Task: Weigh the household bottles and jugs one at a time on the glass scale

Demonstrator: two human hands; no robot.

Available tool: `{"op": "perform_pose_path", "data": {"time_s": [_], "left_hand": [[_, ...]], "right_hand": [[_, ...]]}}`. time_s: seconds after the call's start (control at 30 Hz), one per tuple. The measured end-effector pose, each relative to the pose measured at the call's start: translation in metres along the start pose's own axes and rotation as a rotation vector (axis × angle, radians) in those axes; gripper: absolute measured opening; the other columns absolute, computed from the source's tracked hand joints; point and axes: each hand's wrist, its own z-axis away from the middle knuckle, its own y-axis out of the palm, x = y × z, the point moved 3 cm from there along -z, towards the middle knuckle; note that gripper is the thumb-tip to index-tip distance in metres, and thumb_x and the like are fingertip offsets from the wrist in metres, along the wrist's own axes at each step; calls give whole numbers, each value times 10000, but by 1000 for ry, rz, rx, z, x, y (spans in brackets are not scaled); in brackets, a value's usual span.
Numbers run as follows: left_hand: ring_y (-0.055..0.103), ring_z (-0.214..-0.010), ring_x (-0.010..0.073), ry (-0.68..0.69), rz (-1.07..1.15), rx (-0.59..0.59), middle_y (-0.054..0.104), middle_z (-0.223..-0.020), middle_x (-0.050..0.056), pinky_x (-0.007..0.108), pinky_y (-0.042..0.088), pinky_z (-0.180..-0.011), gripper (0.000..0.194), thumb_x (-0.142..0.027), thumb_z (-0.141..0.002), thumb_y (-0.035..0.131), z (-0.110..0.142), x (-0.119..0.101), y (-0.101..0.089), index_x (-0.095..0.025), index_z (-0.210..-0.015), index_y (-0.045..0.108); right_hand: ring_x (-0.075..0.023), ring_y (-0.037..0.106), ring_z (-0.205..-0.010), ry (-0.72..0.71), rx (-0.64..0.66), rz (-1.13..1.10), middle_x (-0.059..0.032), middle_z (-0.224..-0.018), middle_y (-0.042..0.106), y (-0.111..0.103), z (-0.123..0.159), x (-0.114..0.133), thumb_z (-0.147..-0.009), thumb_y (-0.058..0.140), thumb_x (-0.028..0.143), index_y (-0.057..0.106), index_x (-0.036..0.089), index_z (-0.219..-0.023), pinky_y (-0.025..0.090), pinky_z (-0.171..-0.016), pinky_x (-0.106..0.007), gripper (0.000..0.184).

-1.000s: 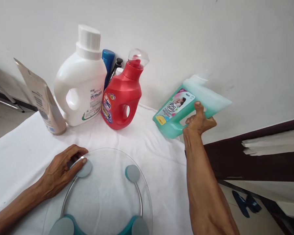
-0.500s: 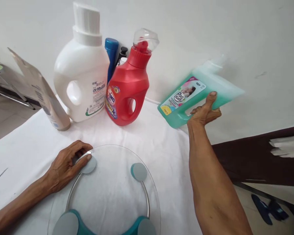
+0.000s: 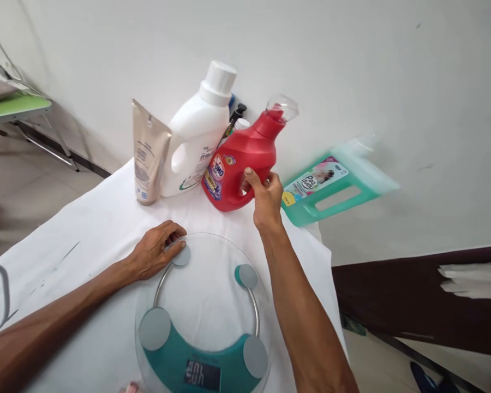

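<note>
My right hand [image 3: 267,199] is closed around the handle of the red OMO detergent bottle [image 3: 251,144], which stands tilted with a clear cap on top. With its thumb on a grey corner disc, my left hand [image 3: 157,252] grips the far left rim of a round glass bathroom scale [image 3: 204,355]. The scale has a teal body and a dark display. Right of the red bottle, a green Pao dudu bottle [image 3: 335,180] leans by the wall, untouched. A white detergent bottle [image 3: 200,125] and a beige tube [image 3: 147,158] stand on the left.
A white cloth [image 3: 94,213] covers the table. Behind the red bottle, a black pump bottle [image 3: 236,114] is partly hidden. A green-topped table [image 3: 16,106] stands at far left, and the wall rises behind the bottles. Dark slippers [image 3: 425,376] lie on the floor at lower right.
My right hand has let go of the green bottle, moved left and taken hold of the red bottle's handle. My left hand keeps its grip on the scale. The camera view has shifted.
</note>
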Motion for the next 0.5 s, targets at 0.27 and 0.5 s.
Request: {"op": "perform_pose_path", "data": {"time_s": [0.27, 0.5], "left_hand": [[648, -848, 203, 26, 35, -9, 689, -1006, 58, 384, 560, -809, 168, -321, -979, 579, 1, 3, 0, -201, -1058, 665], [652, -849, 211, 26, 15, -4, 678, -1006, 64, 374, 550, -803, 132, -293, -961, 581, 3, 6, 3, -206, -1035, 646]], "right_hand": [[-43, 274, -449, 102, -163, -150, 131, -470, 329, 15, 2, -6, -449, 976, 727, 400, 252, -592, 237, -393, -236, 761], [-39, 281, -392, 67, -303, -85, 109, -450, 352, -10, 23, 21, -547, 918, 748, 431, 233, -552, 200, -349, -216, 708]]}}
